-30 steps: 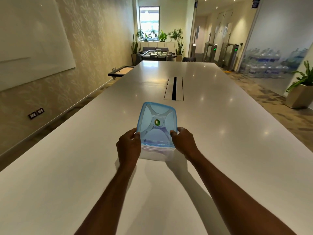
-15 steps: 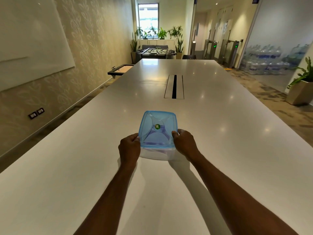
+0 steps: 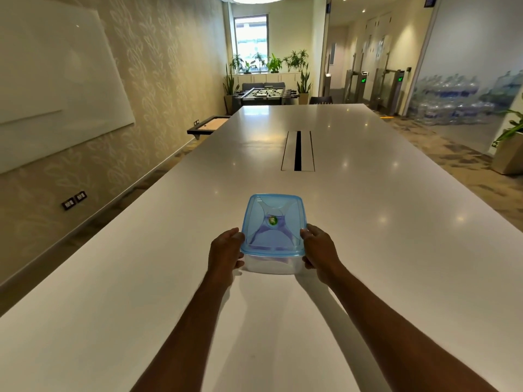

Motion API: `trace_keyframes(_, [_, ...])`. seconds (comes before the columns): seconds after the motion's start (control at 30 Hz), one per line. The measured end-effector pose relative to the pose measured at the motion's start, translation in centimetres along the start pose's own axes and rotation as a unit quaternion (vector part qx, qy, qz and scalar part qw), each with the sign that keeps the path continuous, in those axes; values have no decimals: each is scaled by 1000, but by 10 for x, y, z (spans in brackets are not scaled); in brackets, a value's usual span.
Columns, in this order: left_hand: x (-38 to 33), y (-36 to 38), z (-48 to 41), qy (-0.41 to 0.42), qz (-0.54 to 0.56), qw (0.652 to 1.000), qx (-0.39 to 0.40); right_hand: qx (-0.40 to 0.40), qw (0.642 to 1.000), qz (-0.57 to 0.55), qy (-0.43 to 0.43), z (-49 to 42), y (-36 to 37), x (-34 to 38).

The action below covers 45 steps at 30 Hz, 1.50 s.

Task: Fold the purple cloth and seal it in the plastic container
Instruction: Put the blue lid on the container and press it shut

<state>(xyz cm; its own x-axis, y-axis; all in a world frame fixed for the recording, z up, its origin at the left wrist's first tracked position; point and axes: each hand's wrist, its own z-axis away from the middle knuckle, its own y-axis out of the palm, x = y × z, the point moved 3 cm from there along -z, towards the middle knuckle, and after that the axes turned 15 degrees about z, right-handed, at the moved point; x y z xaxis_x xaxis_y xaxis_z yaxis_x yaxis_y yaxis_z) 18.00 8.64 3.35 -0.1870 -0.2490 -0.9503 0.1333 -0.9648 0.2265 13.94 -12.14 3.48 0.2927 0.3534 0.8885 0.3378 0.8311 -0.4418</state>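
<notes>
Hands framed your plastic container (image 3: 273,265): left hand (image 3: 225,254) and right hand (image 3: 319,254) each gripped 1 side. It sat mid-surface (image 3: 396,250), lid (image 3: 274,223) on, purple cloth (image 3: 270,239) inside, every edge well apart, bare room all around.

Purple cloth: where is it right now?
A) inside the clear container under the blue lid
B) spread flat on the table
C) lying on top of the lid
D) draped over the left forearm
A: the purple cloth shows through the translucent blue lid and clear container held between both hands.
</notes>
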Motion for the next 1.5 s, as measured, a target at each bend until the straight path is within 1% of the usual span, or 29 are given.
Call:
trace_keyframes(0.13, [-5, 8, -8, -11, -5, 1000, 23, 36, 998, -38, 21, -1, -2, 1])
trace_keyframes(0.27, [-5, 15, -15, 4, -23, 1000, 8, 55, 997, -38, 34, -2, -3, 2])
trace_keyframes(0.43, [-4, 14, -34, 16, -111, 994, 9, 59, 997, -42, 34, -3, -2, 3])
trace_keyframes(0.57, [-15, 23, -53, 6, -151, 987, 50, 60, 996, -57, 41, -3, -2, 3])
trace_keyframes(0.7, [-36, 43, -69, 58, -185, 979, 55, 61, 995, -70, 37, -1, -2, 5])
trace_keyframes(0.87, [-50, 68, -88, 108, -211, 969, 77, 57, 996, -59, 21, -2, -3, 5])
trace_keyframes(1.0, [-43, 69, -102, 100, -216, 970, 43, 52, 997, -48, 10, -2, -1, 3])
trace_keyframes(1.1, [-42, 71, -114, 94, -224, 970, 32, 47, 998, -41, 4, -4, 0, 1])
trace_keyframes(1.3, [-43, 74, -122, 117, -253, 960, 10, 42, 998, -48, -1, -5, 2, 0])
trace_keyframes(1.5, [-41, 80, -128, 120, -288, 949, 53, 41, 999, -30, 1, -6, 1, -1])
